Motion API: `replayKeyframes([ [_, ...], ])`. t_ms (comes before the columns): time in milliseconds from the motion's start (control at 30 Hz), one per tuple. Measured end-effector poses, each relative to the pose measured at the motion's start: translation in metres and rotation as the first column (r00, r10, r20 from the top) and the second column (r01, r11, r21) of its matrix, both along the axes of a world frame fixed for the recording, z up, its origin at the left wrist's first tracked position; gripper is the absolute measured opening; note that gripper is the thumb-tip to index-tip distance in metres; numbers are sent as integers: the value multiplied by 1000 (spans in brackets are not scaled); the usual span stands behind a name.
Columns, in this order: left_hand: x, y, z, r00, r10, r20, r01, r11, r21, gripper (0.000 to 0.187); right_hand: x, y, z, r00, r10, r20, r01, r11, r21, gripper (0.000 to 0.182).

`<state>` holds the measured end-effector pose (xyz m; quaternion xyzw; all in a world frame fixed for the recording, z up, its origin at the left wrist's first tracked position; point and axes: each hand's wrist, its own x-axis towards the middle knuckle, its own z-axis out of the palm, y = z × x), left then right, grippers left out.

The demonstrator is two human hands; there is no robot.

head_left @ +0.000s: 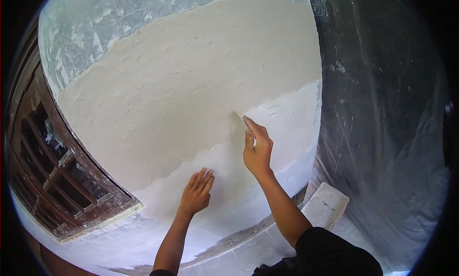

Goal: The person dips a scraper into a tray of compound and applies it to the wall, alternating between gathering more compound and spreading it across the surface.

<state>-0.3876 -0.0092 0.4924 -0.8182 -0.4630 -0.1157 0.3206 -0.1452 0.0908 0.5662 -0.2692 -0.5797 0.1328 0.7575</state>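
My right hand [258,149] is closed around a thin, flat, pale tool [240,117] seen nearly edge-on. I cannot tell its exact kind. Its tip is at the wall [177,85], close to where a beige coated area meets a whiter patch [282,118]. Lower and to the left, my left hand [195,192] lies with fingers outstretched against the white lower part of the wall, holding nothing. Small marks and pits dot the beige coat, and a mottled grey-green band [110,22] runs above it.
A dark wooden window frame [52,171] with panes borders the wall at left. Clear plastic sheeting [382,108] hangs on the right. Near my right elbow, a white paint-stained tray [326,205] sits by the pale tiled floor [256,252].
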Motion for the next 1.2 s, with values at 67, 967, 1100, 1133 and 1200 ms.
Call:
replayKeyframes([
  [67,-12,0,5,998,-17,-62,17,1000,-11,55,-9,1,1,993,-110,34,109,993,51,34],
  [967,-30,6,0,918,106,-383,-23,976,214,41,-33,3,-25,958,-286,17,283,953,106,52],
  [1100,-30,6,0,907,138,-397,-53,975,217,40,-40,18,-31,949,-313,43,309,948,81,58],
  [1133,-30,6,-1,906,144,-399,-66,977,203,40,-48,13,-34,938,-335,92,328,940,92,61],
  [1200,-34,6,-4,911,130,-390,-54,978,200,41,-69,-6,-47,961,-245,128,234,967,97,61],
])
